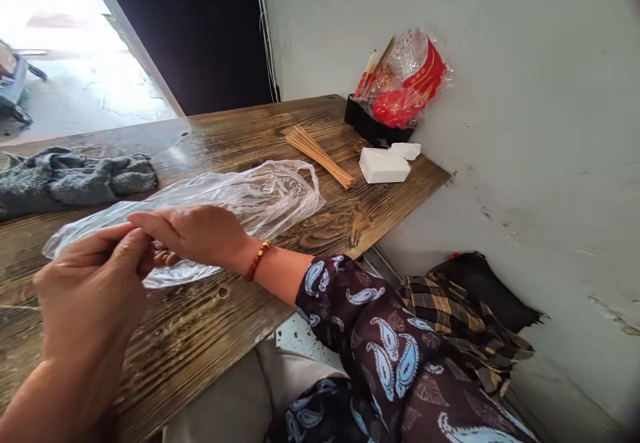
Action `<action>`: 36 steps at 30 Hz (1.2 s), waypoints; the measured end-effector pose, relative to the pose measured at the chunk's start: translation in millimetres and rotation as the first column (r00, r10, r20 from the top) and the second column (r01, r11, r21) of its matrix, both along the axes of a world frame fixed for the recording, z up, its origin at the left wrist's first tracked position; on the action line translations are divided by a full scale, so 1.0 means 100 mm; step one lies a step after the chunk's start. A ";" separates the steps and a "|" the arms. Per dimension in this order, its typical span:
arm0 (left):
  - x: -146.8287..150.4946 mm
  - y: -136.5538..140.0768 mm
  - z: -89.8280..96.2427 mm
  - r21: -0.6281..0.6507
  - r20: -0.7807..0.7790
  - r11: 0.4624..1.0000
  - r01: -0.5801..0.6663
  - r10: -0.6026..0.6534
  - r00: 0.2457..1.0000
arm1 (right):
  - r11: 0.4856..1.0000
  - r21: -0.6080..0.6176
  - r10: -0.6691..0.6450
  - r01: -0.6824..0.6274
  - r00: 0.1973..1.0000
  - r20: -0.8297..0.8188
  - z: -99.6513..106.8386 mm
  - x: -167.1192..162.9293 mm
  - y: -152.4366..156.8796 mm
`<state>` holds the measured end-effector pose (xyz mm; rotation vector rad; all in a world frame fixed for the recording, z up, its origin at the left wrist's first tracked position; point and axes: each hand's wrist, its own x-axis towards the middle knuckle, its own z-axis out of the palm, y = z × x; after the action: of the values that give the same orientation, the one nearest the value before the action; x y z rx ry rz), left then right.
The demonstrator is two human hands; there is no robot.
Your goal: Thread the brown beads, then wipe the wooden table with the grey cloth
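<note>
Plastic bag (270, 195) lay longways left-to-right on the desk (200, 336), looped end pointing right. Left hand (95, 289) and right hand (203, 229) met over it, both pinched, couldn't tell on what tbh.

My sleeve (385, 326) is dark brown with pale-blue paisley, my bracelet (259, 261) red and gold. The bag (270, 196) is whitish, translucent; sticks (321, 157) at twelve o'clock, tan; wrapper (427, 76) at one, red with perhaps gold lettering.
</note>
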<state>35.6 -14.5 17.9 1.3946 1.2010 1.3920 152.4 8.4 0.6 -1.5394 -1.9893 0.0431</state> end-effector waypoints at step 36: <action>-0.27 0.09 -0.29 -0.038 0.012 0.997 0.070 -0.069 0.998 | 0.851 -0.166 0.033 -0.498 0.366 -0.930 -0.10 -0.03 -0.11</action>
<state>9.0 -5.9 -11.5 1.3875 1.1558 1.3201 149.2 -2.5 -9.6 -0.9514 -1.2644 1.2934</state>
